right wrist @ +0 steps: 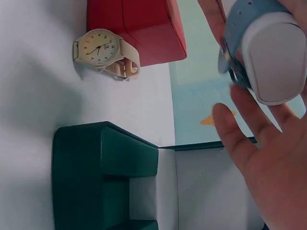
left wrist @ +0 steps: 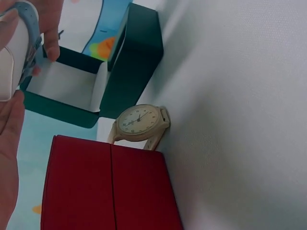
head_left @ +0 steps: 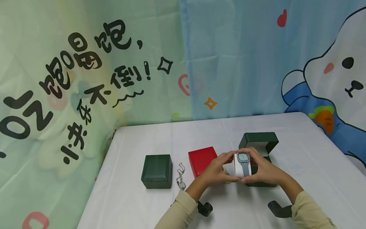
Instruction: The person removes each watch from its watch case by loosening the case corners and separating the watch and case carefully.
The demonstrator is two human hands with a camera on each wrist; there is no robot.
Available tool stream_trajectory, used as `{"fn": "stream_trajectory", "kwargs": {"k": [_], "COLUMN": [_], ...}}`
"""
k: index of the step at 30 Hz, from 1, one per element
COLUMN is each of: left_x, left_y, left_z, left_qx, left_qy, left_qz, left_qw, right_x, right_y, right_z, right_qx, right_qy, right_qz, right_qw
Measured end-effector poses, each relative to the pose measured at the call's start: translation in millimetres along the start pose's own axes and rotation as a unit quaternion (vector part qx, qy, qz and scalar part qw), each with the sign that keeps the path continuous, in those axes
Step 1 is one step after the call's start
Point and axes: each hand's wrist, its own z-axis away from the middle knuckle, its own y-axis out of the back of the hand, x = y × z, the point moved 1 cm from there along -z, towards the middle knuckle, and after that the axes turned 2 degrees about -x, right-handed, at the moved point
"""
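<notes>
A watch with a blue-grey strap [head_left: 245,167] is wrapped around a white cushion [head_left: 238,168], held up between both hands in the head view. My left hand [head_left: 218,169] grips its left side, thumb at the lower edge and fingers at the top. From the other side my right hand [head_left: 264,168] holds it the same way. Behind and below the right hand stands an open green watch box [head_left: 258,137], its pale lining [right wrist: 204,189] showing in the right wrist view. A beige watch [left wrist: 138,120] lies between this box and a red box [left wrist: 96,187].
To the left sits a closed green box [head_left: 156,171]. A silver chain-like watch [head_left: 180,176] lies between it and the red box. Everything stands on a white-covered table [head_left: 128,203], with printed curtains [head_left: 234,63] hanging behind and at the left.
</notes>
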Motion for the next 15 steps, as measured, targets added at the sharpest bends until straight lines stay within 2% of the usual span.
{"fn": "stream_trajectory", "kwargs": {"k": [7,10,15], "left_x": [-0.2,-1.0,-3.3], "left_y": [0.7,1.9,3.4], "left_z": [-0.1,0.1,1.8], "left_qx": [0.018,0.029,0.028], "left_qy": [0.010,0.009,0.013], "left_qz": [0.002,0.000,0.013], "left_qw": [0.9998,0.9995,0.9994], "right_x": [-1.8,-6.2,-10.5], "right_y": [-3.8,-3.5,-3.4], "right_z": [0.1,-0.9,-1.5], "right_qx": [0.053,0.051,0.027], "right_qy": [0.016,0.010,0.009], "right_qz": [0.028,0.037,0.035], "right_qw": [0.998,0.998,0.999]}}
